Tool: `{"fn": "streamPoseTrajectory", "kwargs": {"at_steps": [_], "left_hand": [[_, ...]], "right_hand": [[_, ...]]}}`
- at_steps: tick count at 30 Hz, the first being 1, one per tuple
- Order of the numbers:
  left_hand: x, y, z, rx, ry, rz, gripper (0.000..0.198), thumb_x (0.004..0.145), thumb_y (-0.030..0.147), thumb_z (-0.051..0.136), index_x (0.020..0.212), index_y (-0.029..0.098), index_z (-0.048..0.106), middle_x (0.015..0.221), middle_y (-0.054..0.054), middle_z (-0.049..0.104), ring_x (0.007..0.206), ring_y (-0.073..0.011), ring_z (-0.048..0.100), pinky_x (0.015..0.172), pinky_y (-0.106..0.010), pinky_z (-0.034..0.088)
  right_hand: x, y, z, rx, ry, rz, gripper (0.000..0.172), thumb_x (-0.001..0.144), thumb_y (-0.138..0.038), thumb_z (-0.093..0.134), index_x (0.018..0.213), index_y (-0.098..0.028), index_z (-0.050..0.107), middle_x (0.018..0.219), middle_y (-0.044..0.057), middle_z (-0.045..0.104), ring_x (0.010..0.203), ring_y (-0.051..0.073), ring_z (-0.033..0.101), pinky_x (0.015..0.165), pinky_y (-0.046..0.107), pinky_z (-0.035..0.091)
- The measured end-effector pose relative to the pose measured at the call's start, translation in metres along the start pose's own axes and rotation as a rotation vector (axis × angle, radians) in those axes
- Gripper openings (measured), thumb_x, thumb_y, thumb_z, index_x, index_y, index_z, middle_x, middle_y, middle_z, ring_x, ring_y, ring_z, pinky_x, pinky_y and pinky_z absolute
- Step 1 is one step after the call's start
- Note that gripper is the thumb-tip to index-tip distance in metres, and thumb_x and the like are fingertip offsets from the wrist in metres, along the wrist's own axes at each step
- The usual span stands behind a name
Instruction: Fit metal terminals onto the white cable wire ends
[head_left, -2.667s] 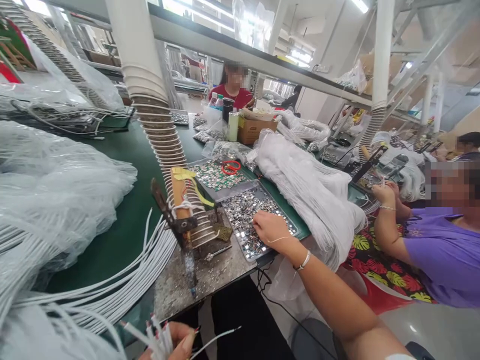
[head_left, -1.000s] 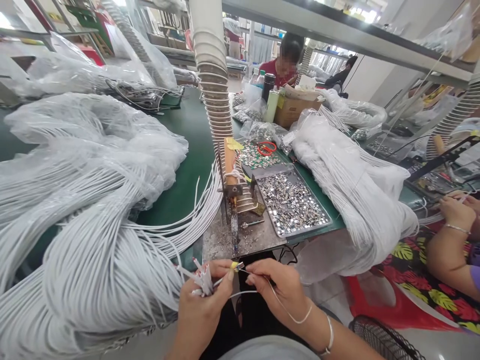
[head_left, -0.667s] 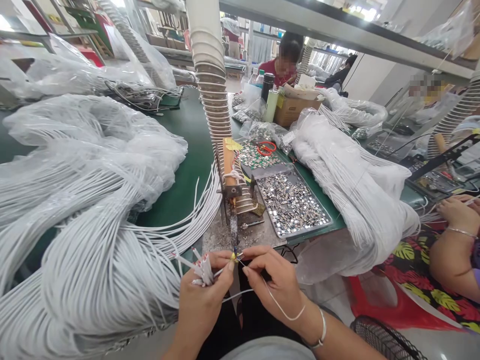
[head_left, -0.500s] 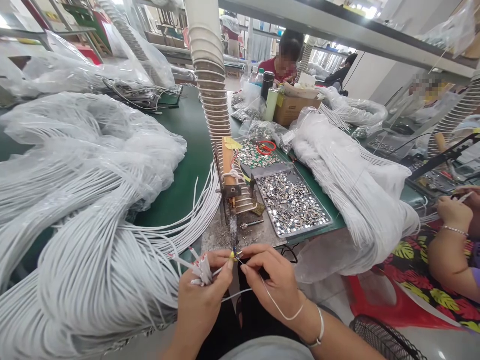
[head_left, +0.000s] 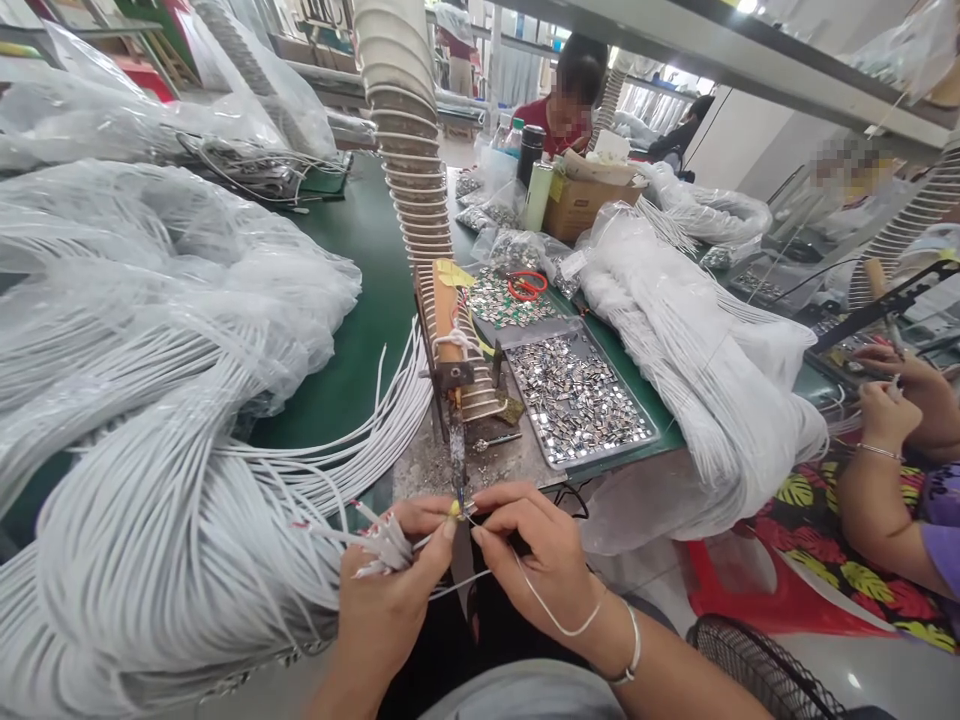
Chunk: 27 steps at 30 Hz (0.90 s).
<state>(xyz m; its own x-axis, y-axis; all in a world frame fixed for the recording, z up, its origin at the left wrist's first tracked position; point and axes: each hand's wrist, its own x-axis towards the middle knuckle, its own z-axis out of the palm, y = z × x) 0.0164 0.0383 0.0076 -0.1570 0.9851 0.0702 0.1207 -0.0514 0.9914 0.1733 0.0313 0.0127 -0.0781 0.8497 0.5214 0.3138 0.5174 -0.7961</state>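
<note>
Right now, I have the left hand [head_left: 390,582] just off the near edge of the desk [head_left: 367,250], its fingers curled shut round some white cables [head_left: 385,546], thumb and forefinger pinched together beside a small connector [head_left: 470,508]. The right hand [head_left: 536,560] faces it, thumb and forefinger closed on a thin wire [head_left: 553,622] that loops back to the wrist. The connector sits between both sets of fingertips, under the tip of the iron [head_left: 456,445]; whether they touch, I can't tell. The iron points down at the desk's near edge, a hose [head_left: 414,165] behind it. To its right, along that edge, lies a tray [head_left: 600,459] of metal parts [head_left: 581,395], red scissors [head_left: 527,287] beyond. A cable heap [head_left: 187,530] covers the near left.
</note>
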Motion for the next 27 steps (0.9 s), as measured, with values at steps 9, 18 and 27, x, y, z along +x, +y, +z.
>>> {"fn": "streamPoseTrajectory", "kwargs": {"at_steps": [9,18,27], "left_hand": [[0.001,0.006,-0.006,0.111,-0.030,-0.130,0.012,0.067,0.027,0.069,0.055,0.025,0.072,0.069,-0.007,0.076,0.076,-0.0272,0.072,0.074,-0.037,0.057],[-0.006,-0.016,-0.007,-0.128,-0.035,-0.270,0.023,0.072,0.037,0.077,0.060,0.021,0.065,0.077,-0.006,0.074,0.076,-0.0252,0.069,0.068,-0.034,0.056],[-0.002,-0.008,0.000,-0.324,-0.039,-0.312,0.020,0.071,0.030,0.079,0.062,0.021,0.065,0.068,0.001,0.068,0.078,-0.0200,0.068,0.070,-0.027,0.053]], "right_hand": [[-0.015,0.010,0.004,0.025,-0.063,-0.056,0.011,0.091,-0.010,0.058,0.086,-0.020,0.061,0.096,0.012,0.073,0.098,0.020,0.071,0.082,0.029,0.060],[-0.011,0.010,0.003,0.015,-0.053,-0.072,0.010,0.092,-0.012,0.058,0.087,-0.019,0.063,0.099,0.013,0.073,0.098,0.020,0.072,0.083,0.029,0.061],[-0.002,0.005,0.004,0.017,-0.002,-0.074,0.011,0.093,-0.013,0.057,0.085,-0.020,0.062,0.093,0.011,0.074,0.095,0.019,0.072,0.080,0.029,0.061]]}}
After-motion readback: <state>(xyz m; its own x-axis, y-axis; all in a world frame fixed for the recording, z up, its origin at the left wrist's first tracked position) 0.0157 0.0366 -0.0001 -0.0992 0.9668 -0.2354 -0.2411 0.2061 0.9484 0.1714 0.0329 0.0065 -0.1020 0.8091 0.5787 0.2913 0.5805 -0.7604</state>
